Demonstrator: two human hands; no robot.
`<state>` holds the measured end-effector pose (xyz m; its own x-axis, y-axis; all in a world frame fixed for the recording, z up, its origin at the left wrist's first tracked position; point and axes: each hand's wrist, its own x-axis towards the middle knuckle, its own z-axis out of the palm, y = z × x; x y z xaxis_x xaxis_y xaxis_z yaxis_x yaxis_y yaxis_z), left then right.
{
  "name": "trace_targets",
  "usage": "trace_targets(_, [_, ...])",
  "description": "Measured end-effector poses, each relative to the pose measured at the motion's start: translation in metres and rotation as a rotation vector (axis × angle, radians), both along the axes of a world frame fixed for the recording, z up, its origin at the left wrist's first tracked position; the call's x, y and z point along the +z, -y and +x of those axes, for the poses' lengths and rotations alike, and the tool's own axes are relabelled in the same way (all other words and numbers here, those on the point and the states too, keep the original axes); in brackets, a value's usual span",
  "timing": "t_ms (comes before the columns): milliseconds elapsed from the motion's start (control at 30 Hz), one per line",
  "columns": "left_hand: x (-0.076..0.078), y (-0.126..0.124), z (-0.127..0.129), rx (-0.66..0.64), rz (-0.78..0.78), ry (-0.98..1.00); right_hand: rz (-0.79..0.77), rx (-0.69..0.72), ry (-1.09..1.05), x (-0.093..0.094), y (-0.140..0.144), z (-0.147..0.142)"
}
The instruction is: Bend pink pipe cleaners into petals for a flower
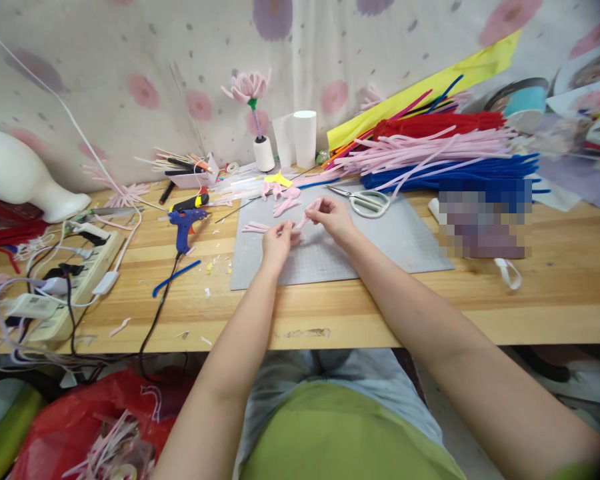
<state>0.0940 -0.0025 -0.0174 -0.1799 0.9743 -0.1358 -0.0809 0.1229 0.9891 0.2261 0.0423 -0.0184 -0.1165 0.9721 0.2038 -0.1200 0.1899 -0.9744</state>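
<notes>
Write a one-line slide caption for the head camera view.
Both hands, left hand and right hand, pinch a bent pink pipe cleaner over a grey cutting mat, scissors beside.

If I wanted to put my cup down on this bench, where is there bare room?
Bare wood runs along the near edge of the bench, in front of the grey mat, and right of the mat past the white strap. It is crowded at the left around the power strip and glue gun, and at the back with pipe cleaners.
</notes>
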Motion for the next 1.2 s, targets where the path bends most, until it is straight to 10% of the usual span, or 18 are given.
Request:
trace_targets(133, [-0.002, 0.006, -0.001, 0.076, 0.314, -0.376, 0.054, -0.104, 0.115, -0.004, 0.0, -0.005])
trace_targets(300, [-0.008, 0.003, 0.0, 0.11, 0.295, -0.469, 0.105, -0.141, 0.211, -0.009, 0.005, -0.013])
trace_targets(1200, [-0.003, -0.002, 0.001, -0.081, -0.027, 0.134, -0.056, 0.168, 0.005, -0.005, 0.009, -0.009])
